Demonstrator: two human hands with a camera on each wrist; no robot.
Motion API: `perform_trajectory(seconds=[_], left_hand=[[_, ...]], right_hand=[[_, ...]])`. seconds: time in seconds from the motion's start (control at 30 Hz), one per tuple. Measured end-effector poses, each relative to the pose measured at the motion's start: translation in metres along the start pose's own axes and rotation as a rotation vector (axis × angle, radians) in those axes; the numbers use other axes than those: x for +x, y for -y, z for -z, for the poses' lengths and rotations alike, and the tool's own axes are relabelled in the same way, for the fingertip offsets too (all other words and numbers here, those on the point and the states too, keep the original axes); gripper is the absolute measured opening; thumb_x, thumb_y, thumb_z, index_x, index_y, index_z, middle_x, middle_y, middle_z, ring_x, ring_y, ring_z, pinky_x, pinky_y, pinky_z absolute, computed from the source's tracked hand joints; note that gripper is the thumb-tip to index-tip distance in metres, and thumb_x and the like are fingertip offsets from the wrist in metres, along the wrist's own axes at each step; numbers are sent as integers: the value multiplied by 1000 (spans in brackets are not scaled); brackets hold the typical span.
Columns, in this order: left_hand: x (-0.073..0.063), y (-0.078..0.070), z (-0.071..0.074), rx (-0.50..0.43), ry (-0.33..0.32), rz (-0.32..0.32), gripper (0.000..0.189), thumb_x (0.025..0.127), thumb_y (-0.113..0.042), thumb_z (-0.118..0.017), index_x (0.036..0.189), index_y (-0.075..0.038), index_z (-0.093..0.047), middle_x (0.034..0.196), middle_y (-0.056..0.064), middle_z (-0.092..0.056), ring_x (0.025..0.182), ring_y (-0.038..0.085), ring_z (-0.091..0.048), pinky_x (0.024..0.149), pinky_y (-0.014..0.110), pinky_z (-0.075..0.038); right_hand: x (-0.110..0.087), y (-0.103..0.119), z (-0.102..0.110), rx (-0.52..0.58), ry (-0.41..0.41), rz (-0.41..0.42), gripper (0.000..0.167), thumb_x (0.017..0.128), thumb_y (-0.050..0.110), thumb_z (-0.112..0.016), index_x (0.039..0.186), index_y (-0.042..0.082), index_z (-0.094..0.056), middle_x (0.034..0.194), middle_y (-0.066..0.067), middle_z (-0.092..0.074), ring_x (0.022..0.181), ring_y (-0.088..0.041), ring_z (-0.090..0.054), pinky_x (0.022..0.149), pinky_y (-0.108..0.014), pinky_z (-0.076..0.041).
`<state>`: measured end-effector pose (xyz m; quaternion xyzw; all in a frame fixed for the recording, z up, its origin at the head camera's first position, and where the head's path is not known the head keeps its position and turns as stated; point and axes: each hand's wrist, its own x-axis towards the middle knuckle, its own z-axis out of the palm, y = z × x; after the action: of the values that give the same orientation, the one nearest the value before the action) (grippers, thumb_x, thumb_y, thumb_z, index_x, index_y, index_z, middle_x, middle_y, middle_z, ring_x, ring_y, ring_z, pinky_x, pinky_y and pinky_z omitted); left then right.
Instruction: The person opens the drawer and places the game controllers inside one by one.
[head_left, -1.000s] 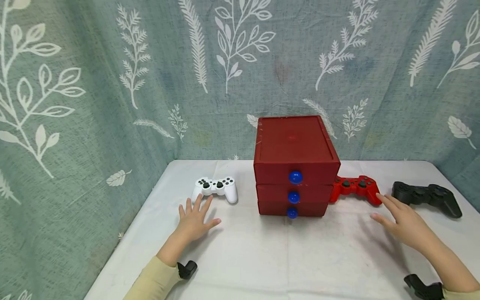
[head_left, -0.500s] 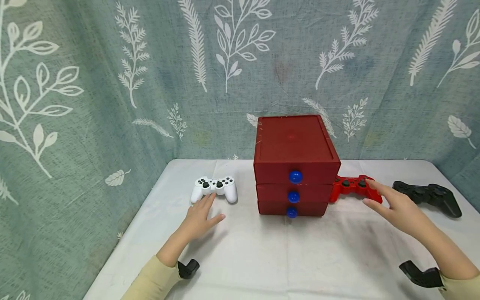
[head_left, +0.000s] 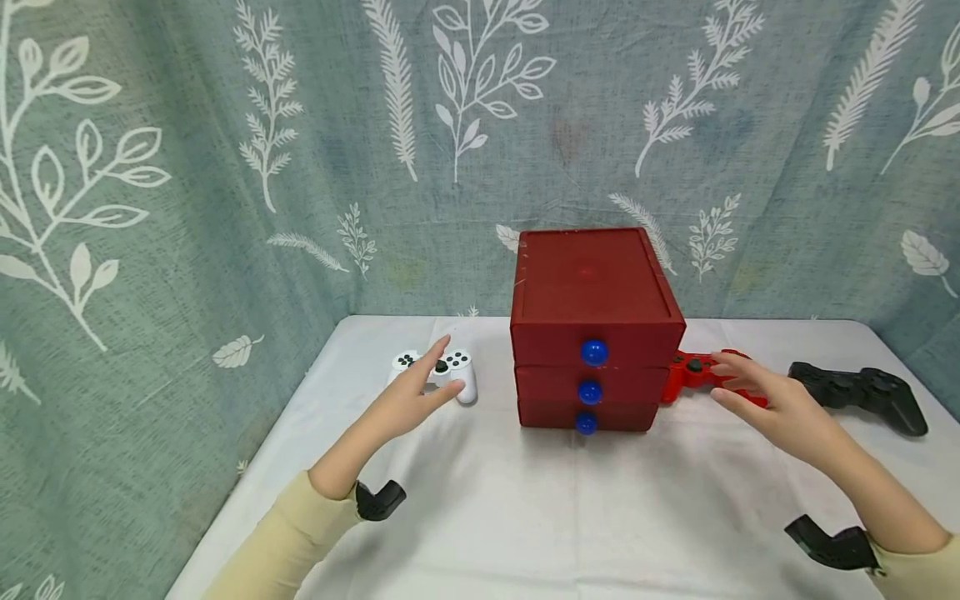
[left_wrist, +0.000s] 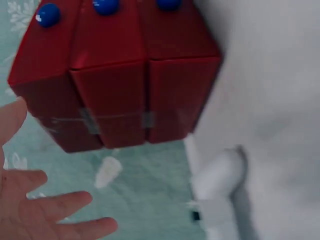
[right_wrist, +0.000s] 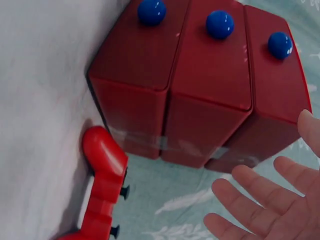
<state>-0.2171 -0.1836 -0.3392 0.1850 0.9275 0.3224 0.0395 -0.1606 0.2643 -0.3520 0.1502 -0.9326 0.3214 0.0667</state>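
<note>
A dark red three-drawer box (head_left: 600, 279) with blue knobs stands at the back of the table, its drawers closed. To its left lies a white game controller (head_left: 465, 379), partly hidden in the head view by my left hand (head_left: 408, 400), which hovers with fingers extended. On the box's right, a red game controller (head_left: 682, 375) is partly covered from view by my right hand (head_left: 787, 417). That hand is raised, its fingers spread and holding nothing. Both wrist views show the box (left_wrist: 110, 75) ahead of the hands, with bare palms and spread fingers.
A black game controller (head_left: 862, 392) lies at the right, past my right hand. White cloth covers the table (head_left: 570, 508). Behind and left hangs a green curtain (head_left: 480, 200) with white leaf prints. Each wrist wears a black camera mount (head_left: 378, 500).
My left hand has risen and moved forward over the white controller, turning sideways. My right hand has shifted left toward the box, in front of the red controller. The box and controllers stay put.
</note>
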Motion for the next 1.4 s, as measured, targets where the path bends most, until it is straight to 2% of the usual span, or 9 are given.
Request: perform_trajectory(seconds=[0.1, 0.17, 0.37, 0.57, 0.63, 0.87, 1.03, 1.23, 1.4], left_hand=[[7, -14, 11, -11, -25, 23, 76, 89, -55, -46, 149, -22, -12, 147, 14, -29, 130, 34, -35, 98, 52, -35], [12, -23, 19, -9, -46, 37, 76, 88, -58, -45, 148, -25, -13, 146, 14, -31, 129, 35, -35, 98, 54, -34], [25, -46, 35, -5, -52, 24, 75, 86, -60, -46, 147, -30, -15, 145, 10, -34, 130, 32, -35, 99, 55, -32], [36, -64, 42, -40, -48, 15, 72, 85, -55, -52, 145, -36, -18, 144, 3, -36, 132, 28, -33, 98, 53, -34], [40, -69, 42, -53, -43, 14, 71, 85, -53, -54, 145, -38, -19, 144, 2, -37, 132, 28, -33, 98, 52, -34], [59, -77, 33, -87, -12, -7, 70, 84, -50, -57, 144, -39, -22, 144, 3, -37, 130, 32, -35, 99, 51, -34], [70, -81, 28, -121, 25, -21, 69, 84, -51, -58, 143, -41, -23, 145, 2, -36, 130, 33, -35, 99, 50, -35], [79, -86, 24, -101, 65, -34, 71, 84, -53, -57, 144, -37, -23, 145, 4, -34, 130, 34, -34, 99, 50, -35], [87, -89, 21, -102, 71, -49, 72, 84, -50, -58, 145, -36, -23, 145, 1, -35, 131, 26, -35, 101, 46, -34]], right_hand=[[0, 1, -4, 19, 11, 11, 51, 91, 24, -57, 137, 8, -41, 120, -16, -55, 100, -23, -58, 71, -30, -51], [1, 2, -7, 27, 21, 16, 51, 91, 24, -58, 136, 8, -41, 119, -14, -55, 98, -17, -58, 71, -24, -50], [5, 4, -19, 60, 69, 25, 52, 91, 25, -57, 136, 6, -41, 118, -14, -57, 95, -7, -59, 76, -24, -49], [12, 1, -31, 111, 63, 37, 51, 89, 24, -60, 135, 10, -44, 117, -15, -57, 88, -2, -60, 71, -24, -50], [14, 0, -34, 117, 50, 37, 50, 88, 22, -62, 132, 7, -46, 115, -16, -59, 85, -2, -61, 69, -23, -50], [18, -1, -44, 107, -5, 47, 28, 84, 20, -67, 107, 4, -61, 99, -10, -65, 74, -4, -63, 65, -22, -51], [22, -4, -54, 105, 40, 60, 29, 84, 19, -66, 109, 4, -61, 100, -11, -66, 74, -7, -63, 64, -21, -51], [24, -2, -60, 75, 59, 45, 31, 84, 23, -66, 110, 6, -62, 97, -9, -67, 70, -10, -63, 61, -21, -50], [24, 1, -64, 106, 84, 42, 34, 84, 23, -67, 112, 6, -60, 91, -5, -67, 67, -17, -63, 59, -23, -49]])
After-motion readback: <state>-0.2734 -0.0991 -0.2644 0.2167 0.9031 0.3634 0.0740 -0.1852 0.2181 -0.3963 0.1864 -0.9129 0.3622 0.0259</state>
